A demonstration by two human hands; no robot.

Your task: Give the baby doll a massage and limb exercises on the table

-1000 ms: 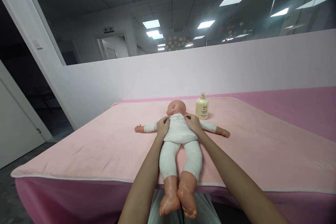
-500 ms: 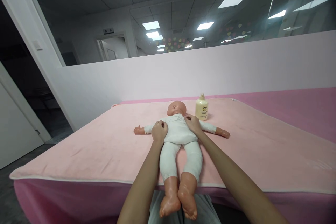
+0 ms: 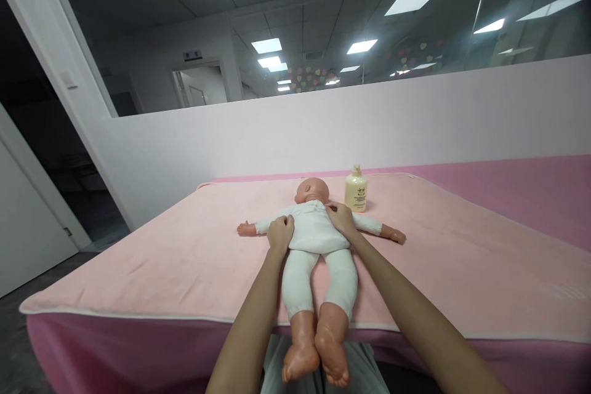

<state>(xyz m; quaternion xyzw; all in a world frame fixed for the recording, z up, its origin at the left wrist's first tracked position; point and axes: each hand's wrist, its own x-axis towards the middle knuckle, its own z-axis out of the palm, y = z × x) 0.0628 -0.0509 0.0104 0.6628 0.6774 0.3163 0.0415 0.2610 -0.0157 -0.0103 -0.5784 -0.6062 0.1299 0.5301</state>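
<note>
A baby doll (image 3: 318, 231) in white clothes lies face down, its arms spread and its bare feet hanging over the front edge. My left hand (image 3: 280, 232) rests at the left side of its torso, fingers curled against the white cloth. On the other side, near the doll's right-hand shoulder in view, my right hand (image 3: 340, 218) has its fingers bent together at the cloth. The fingertips of both hands are partly hidden, so any pinched fabric is too small to make out.
A pale yellow pump bottle (image 3: 356, 191) stands behind and right of the doll. Under both lies a pink towel (image 3: 175, 258) on a darker pink padded surface (image 3: 530, 191). A white low wall (image 3: 369, 123) with glass above runs along the back.
My left hand has shifted very slightly left against the doll's side. My right hand stays at the upper back. The whole view has moved a touch.
</note>
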